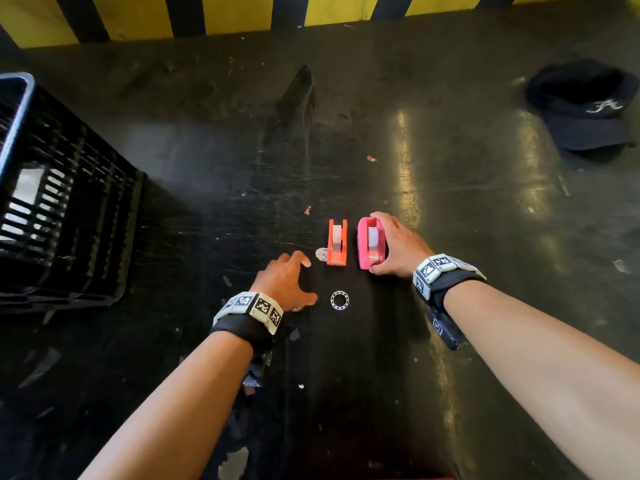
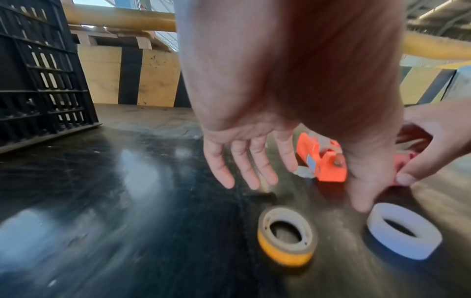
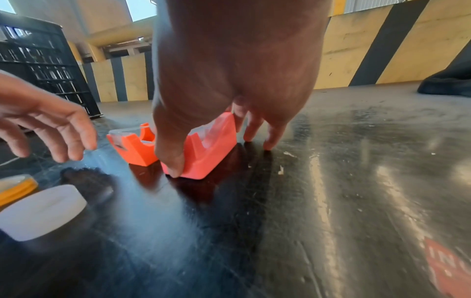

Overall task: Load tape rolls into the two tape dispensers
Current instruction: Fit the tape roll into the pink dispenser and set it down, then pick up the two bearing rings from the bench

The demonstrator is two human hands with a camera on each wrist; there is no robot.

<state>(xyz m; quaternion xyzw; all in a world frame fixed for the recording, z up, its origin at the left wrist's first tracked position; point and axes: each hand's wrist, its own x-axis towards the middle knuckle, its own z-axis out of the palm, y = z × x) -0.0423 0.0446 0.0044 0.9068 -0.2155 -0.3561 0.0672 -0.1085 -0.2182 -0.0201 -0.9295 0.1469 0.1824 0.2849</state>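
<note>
We see the right hand [image 1: 398, 245] grasping the pink dispenser [image 1: 371, 242] on the dark surface [image 1: 485, 220], thumb at its near end, fingers round the far side; a clear roll sits inside it. The orange dispenser [image 1: 337, 242] stands just beside it at 9 o'clock, also with a roll in it. Our left hand [image 1: 287, 282] hovers released, fingers spread, holding nothing. The head view shows only a white ring [image 1: 339, 300] at 6 o'clock of the dispensers; the left wrist view reveals a yellow-edged tape roll [image 2: 286, 236] under the palm beside it, hidden from above. Black crate [image 1: 59, 188] at 9 o'clock, dark cap [image 1: 585, 105] at 2 o'clock.
</note>
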